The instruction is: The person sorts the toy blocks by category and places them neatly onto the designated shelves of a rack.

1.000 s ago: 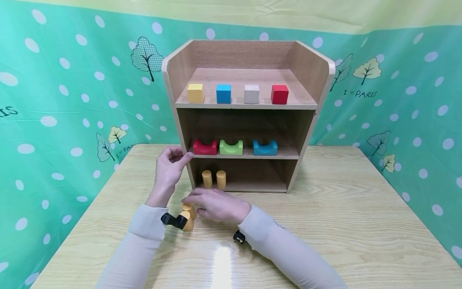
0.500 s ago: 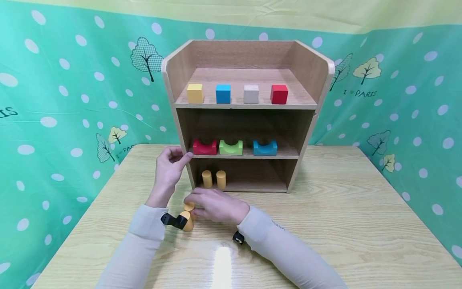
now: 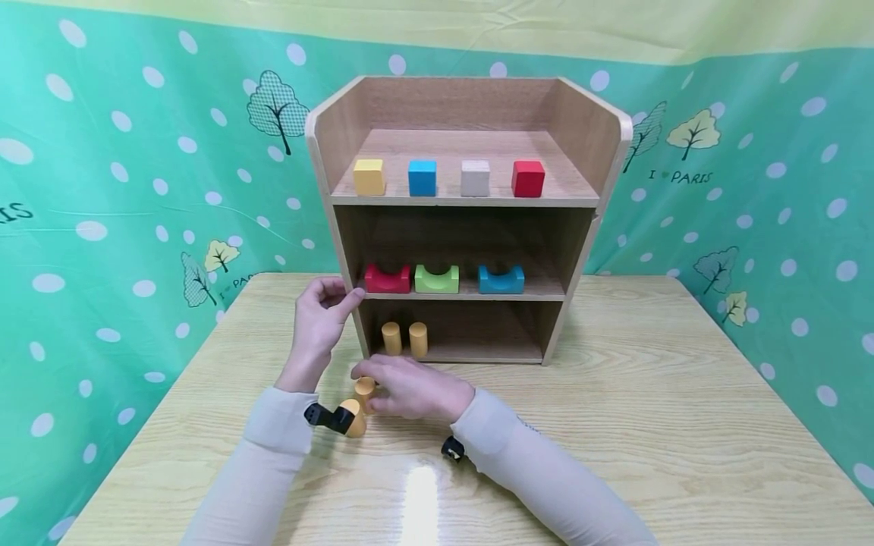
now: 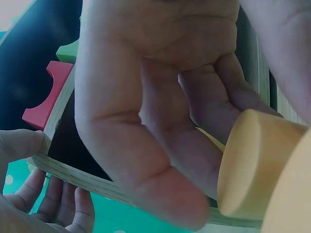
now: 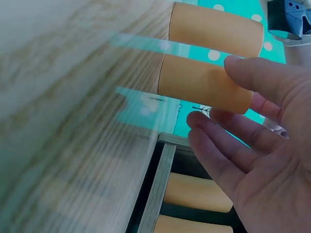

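Observation:
My left hand grips the left side panel of the wooden shelf unit, thumb at its front edge, fingers along the outside. My right hand pinches an upright yellow wooden cylinder on the table before the shelf's lower left corner. In the right wrist view, the thumb lies on the near side of that cylinder and the index finger is partly hidden behind it. A second yellow cylinder stands close beside, partly covered by the left wrist strap in the head view.
Two similar cylinders stand at the left of the bottom shelf. Red, green and blue arch blocks line the middle shelf. Yellow, blue, white and red cubes sit on the top one. A green patterned cloth hangs behind the table.
The right fingers have closed in on the farther loose cylinder. It has shifted slightly right, away from the other one. My left hand stays on the shelf unit.

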Demonstrator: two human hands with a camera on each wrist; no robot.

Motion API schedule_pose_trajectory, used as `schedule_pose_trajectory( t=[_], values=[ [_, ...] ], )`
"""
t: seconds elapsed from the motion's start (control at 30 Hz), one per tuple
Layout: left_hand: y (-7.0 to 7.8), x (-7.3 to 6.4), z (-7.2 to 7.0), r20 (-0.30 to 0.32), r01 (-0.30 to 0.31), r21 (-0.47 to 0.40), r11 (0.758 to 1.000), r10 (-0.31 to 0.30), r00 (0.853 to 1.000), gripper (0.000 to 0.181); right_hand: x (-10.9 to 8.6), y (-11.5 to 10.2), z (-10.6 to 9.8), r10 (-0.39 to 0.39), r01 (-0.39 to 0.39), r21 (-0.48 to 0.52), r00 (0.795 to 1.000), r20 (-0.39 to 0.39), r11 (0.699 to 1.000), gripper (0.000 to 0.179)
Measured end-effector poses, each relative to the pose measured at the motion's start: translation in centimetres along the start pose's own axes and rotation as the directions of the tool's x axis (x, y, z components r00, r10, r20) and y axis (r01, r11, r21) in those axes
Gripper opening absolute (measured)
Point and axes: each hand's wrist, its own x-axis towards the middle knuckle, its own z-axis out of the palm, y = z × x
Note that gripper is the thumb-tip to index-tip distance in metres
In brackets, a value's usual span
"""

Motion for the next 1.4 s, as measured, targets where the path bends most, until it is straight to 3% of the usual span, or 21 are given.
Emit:
schedule_pose_trajectory(
  t=[0.33,0.6,1.4],
  values=[
    [-0.03,0.14,0.09,-0.015,-0.002,-0.018,1.000,0.002,1.000,0.033,0.01,0.28,0.21,-0.007,0.007,-0.003,1.000,-0.030,1.000,0.028],
    [0.11,0.05,0.01,-0.010,-0.001,-0.005,1.000,0.001,1.000,0.035,-0.06,0.26,-0.04,0.060,-0.059,0.132,0.998,-0.002,0.989,0.040],
    [0.19,0.00,0.04,0.001,0.010,0.000,1.000,-0.010,1.000,0.036,-0.22,0.60,0.15,0.041,-0.032,0.120,0.996,-0.076,0.992,0.030]
  ],
)
